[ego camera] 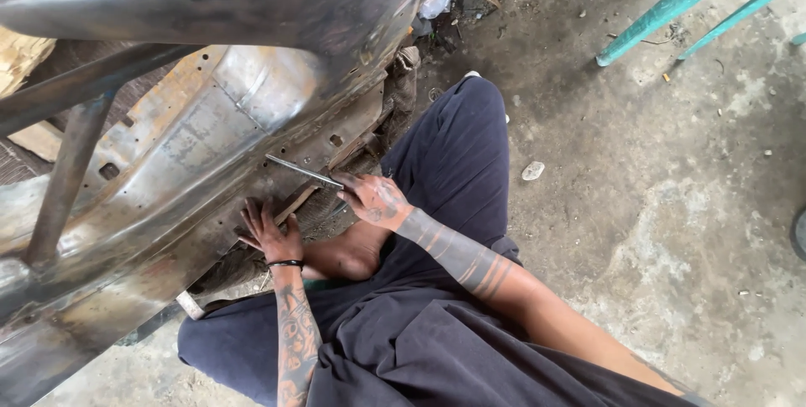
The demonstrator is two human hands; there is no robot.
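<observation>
I sit cross-legged on a concrete floor beside a large rusty sheet-metal body panel (193, 147) with holes along its lower flange. My right hand (374, 199) grips a thin metal rod-like tool (302, 172) whose tip points up and left against the panel's lower edge. My left hand (267, 231), with a black band at the wrist, presses its spread fingers on the panel's bottom edge next to a flat wooden strip (294, 204). Both forearms are tattooed.
A rusty steel tube frame (71, 159) crosses the panel at left. A hammer-like handle end (190, 305) lies on the floor by my left knee. Teal chair legs (672, 8) stand at top right, and a small stone (532, 170) lies on the concrete (672, 222).
</observation>
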